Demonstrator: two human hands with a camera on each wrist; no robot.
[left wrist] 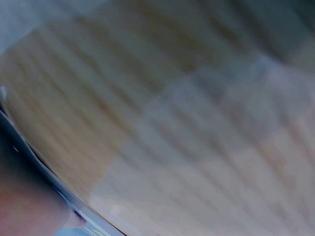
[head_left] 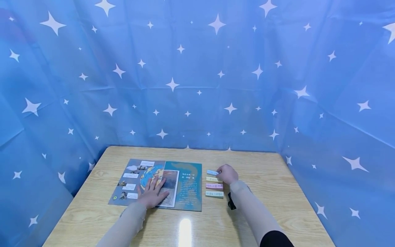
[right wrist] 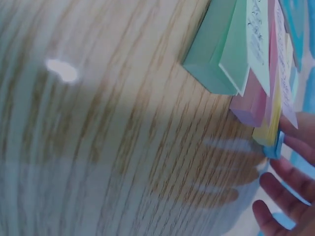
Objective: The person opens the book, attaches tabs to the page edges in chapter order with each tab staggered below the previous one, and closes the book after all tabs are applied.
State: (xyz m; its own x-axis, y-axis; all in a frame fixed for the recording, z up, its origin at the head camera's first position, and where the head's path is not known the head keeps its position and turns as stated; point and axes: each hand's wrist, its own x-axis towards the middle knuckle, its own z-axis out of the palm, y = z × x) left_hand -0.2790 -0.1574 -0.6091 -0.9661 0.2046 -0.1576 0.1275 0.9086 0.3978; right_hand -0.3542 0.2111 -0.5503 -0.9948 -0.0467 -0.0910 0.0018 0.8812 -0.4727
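An open picture book (head_left: pixel 189 185) lies on the table, with a globe drawing and a framed picture on its pages. My left hand (head_left: pixel 151 195) rests on it with fingers spread; in the left wrist view only a blurred bit of that hand (left wrist: pixel 29 211) shows. To the right stands a column of sticky note pads with handwriting: blue (head_left: pixel 212 172), yellow (head_left: pixel 212 179), pink (head_left: pixel 214 186) and green (head_left: pixel 214 194). My right hand (head_left: pixel 228 174) is at the far blue pad. In the right wrist view its thumb and forefinger (right wrist: pixel 280 167) pinch the blue pad's end (right wrist: pixel 273 150).
The wooden table (head_left: pixel 262 181) reflects a bright light near its front. A blue curtain with white stars (head_left: pixel 197 85) surrounds its back and sides. A black object (head_left: pixel 231 202) sits under my right wrist.
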